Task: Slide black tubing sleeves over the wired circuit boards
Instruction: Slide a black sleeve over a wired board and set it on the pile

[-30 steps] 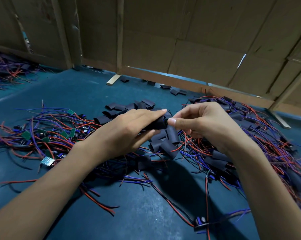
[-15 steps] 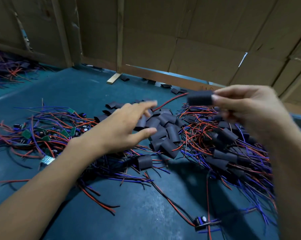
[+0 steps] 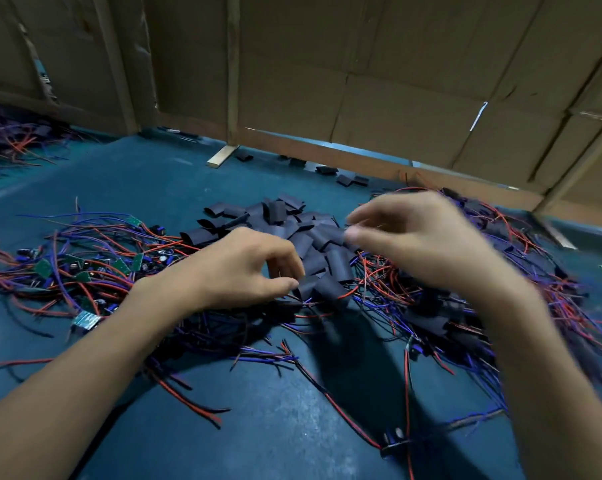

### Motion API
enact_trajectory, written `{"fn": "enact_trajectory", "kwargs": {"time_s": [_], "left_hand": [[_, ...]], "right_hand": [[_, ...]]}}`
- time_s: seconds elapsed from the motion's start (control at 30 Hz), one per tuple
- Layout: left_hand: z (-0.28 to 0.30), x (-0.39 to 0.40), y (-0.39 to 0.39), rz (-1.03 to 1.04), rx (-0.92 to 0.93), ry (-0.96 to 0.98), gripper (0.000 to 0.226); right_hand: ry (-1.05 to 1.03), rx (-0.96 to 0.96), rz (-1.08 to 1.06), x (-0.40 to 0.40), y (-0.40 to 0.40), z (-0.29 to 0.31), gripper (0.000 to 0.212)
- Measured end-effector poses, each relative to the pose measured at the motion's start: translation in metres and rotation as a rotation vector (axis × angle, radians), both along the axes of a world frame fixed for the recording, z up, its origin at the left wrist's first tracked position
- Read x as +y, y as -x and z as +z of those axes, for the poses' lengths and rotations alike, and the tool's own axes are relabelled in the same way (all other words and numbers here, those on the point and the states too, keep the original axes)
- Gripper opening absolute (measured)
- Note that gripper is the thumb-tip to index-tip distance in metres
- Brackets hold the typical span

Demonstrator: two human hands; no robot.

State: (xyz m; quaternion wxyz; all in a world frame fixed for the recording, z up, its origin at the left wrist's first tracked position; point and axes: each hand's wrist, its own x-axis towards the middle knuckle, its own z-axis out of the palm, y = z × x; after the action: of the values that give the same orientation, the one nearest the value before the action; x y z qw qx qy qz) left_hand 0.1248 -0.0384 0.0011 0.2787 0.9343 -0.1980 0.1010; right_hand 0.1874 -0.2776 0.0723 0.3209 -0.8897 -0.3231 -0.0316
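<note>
Above sleeve pile (image 3: 292,233) at desk (image 3: 275,410) centre: left hand (image 3: 237,271) pinches one black sleeve (image 3: 308,284); right hand (image 3: 420,244) blurred, grasp unclear. Bare boards (image 3: 84,268) lie left. Step: sleeve pickup; next needs board.

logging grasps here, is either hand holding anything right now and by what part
The left hand pinches a black sleeve at its near end, on the pile. The right hand is motion-blurred; whether it holds anything cannot be told.
</note>
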Motion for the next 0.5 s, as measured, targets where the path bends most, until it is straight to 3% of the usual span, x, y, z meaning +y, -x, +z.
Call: {"fn": "enact_trajectory", "kwargs": {"time_s": [0.13, 0.2, 0.3, 0.4, 0.5], "left_hand": [[-0.002, 0.014, -0.004, 0.095, -0.006, -0.086, 0.01], [-0.004, 0.028, -0.009, 0.232, 0.035, -0.205, 0.01], [-0.005, 0.049, -0.013, 0.36, 0.102, -0.33, 0.008], [-0.001, 0.062, -0.011, 0.352, 0.228, -0.321, 0.02], [0.004, 0.063, -0.006, 0.261, 0.332, -0.209, 0.028]], "right_hand": [[0.23, 0.008, 0.251, 0.04, 0.01, -0.042, 0.029], [0.286, 0.051, 0.299, 0.047, 0.009, -0.06, 0.035], [0.267, 0.003, 0.339, 0.049, 0.01, -0.071, 0.028], [0.171, 0.053, 0.36, 0.05, 0.014, -0.067, 0.03], [0.324, 0.081, 0.43, 0.053, 0.019, -0.063, 0.033]]}}
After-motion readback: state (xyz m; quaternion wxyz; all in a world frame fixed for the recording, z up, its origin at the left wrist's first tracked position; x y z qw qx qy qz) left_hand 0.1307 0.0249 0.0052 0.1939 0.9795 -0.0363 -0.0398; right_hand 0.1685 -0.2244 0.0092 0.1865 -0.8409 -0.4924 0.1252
